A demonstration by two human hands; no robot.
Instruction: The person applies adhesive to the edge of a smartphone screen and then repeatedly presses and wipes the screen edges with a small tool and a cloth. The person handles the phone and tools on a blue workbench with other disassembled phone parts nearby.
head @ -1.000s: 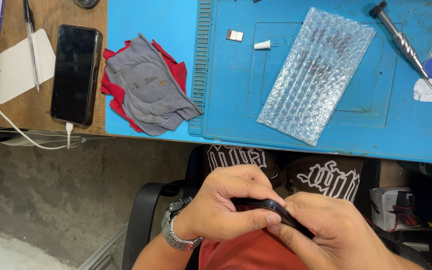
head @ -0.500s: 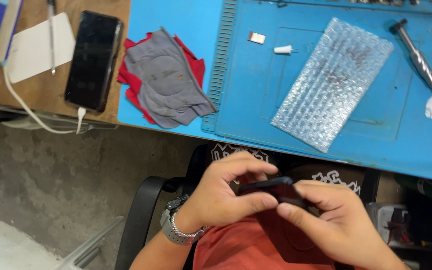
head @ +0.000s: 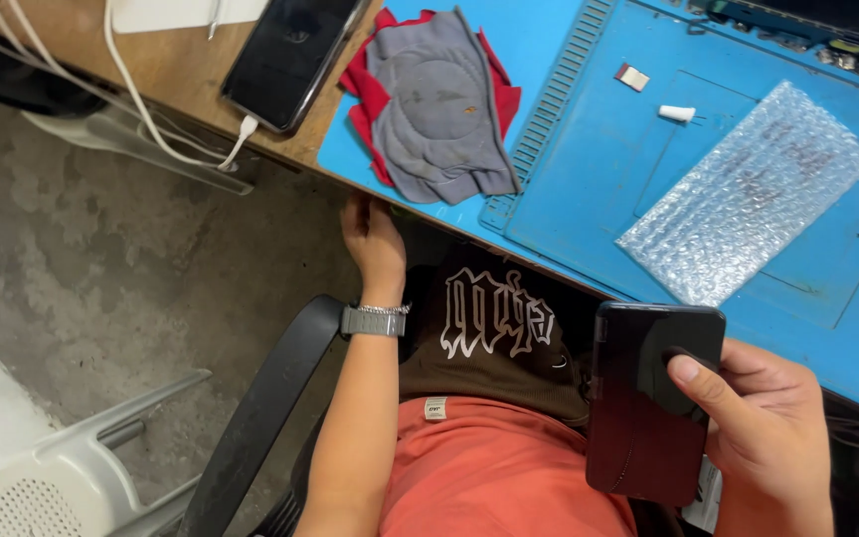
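Left hand fingertips hidden — under table edge

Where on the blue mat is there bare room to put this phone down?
The right hand holds the phone. On the blue mat, there is bare room between the grey cloth and the bubble wrap, below the white bits, and along the near edge right of the wrap. The far edge is crowded.

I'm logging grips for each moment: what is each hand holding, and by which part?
The right hand holds a dark phone by its right edge, thumb across its face. The left hand holds nothing; it reaches under the bench edge.
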